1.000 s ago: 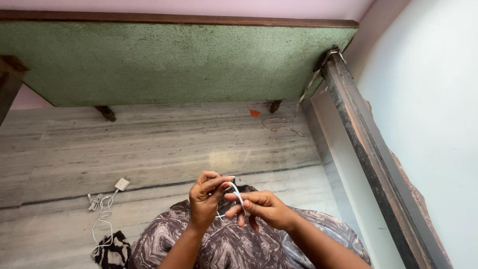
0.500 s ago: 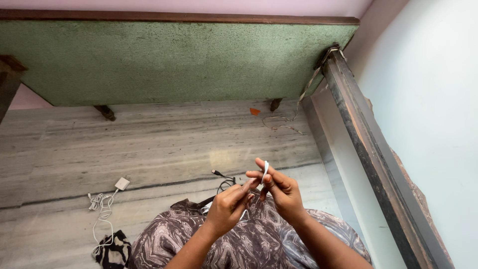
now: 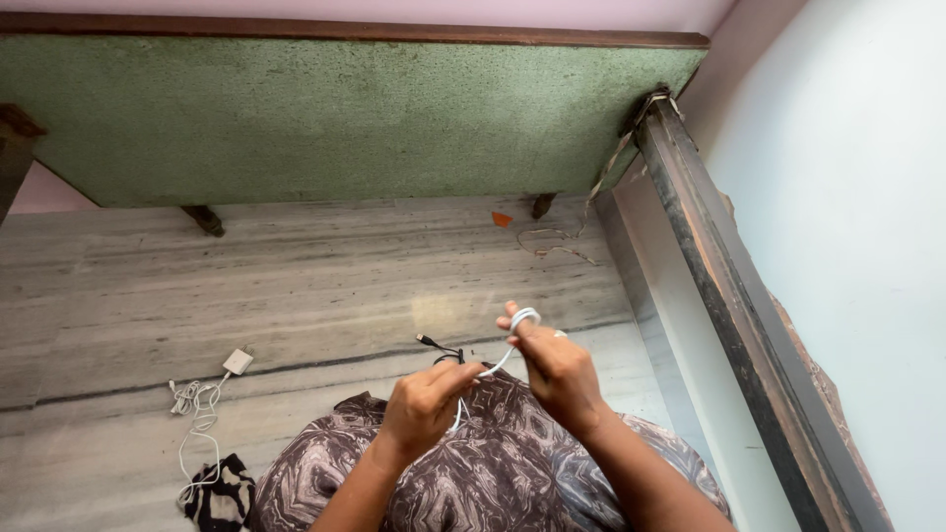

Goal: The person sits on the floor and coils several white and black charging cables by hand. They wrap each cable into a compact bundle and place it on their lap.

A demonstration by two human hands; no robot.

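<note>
The white cable (image 3: 498, 363) runs between both hands, above the person's lap. One end loops over the fingers of the right hand (image 3: 554, 366); the rest passes through the left hand (image 3: 426, 404) and drops toward the lap.

Hand state: the right hand is clenched around the loop, forefinger raised. The left hand pinches the cable between thumb and fingers, close beside the right hand.

Step in hand, as judged: winding the cable into a coil on the right-hand fingers, with only the first turns made. The next turn calls for steady tension from the left hand and a loop laid flat against the previous one, so that the coil does not slip off the fingertips.

A black cable (image 3: 440, 348) lies on the floor just beyond the white cable. A white charger (image 3: 236, 362) with its tangled lead lies on the floor well to the left of the white cable.

The floor (image 3: 325, 286) is grey streaked stone. A green panel (image 3: 345, 118) on short feet stands beyond it. A dark wooden frame (image 3: 729, 286) and a pale wall lie to the right.
</note>
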